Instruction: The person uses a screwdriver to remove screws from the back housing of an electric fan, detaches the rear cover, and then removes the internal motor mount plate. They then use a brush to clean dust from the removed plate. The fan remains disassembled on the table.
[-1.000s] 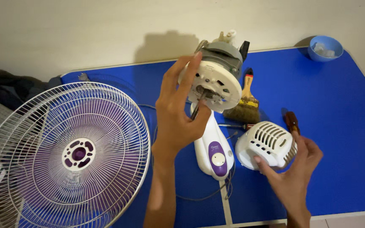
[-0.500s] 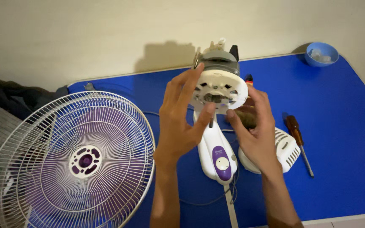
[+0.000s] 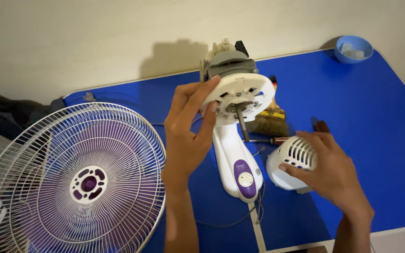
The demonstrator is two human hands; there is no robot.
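The fan motor [image 3: 233, 79] stands raised above the blue table [image 3: 366, 117] on its white and purple neck [image 3: 234, 159], its round white front plate [image 3: 241, 98] tilted toward the camera with the bare metal shaft [image 3: 241, 126] sticking out of the middle. It looks like the heavy part of the fan: a dense grey body behind a thin plastic plate, stiff all over, with small parts at the back that seem easy to snap. The rim of the plate and the grey body behind it look like the safe places to take hold; the shaft is thin and smooth and likely slippery, and the loose wires [image 3: 254, 206] by the neck should not be pulled. The left hand [image 3: 186, 136] is spread about halfway, fingertips curled over the left edge of the plate and thumb pressed near its lower rim, so it steadies the motor by the rim. The right hand [image 3: 326, 166] lies loosely cupped over the white vented cover [image 3: 292, 164], which sits on the table just right of the neck; this cover looks light, hollow and a little brittle at its slats, best gripped around its rounded shell. Behind it lie a paintbrush [image 3: 270, 117] and a screwdriver [image 3: 270, 140], with a blue bowl [image 3: 352, 49] at the far corner. The fan guard [image 3: 71, 178] leans at the left.
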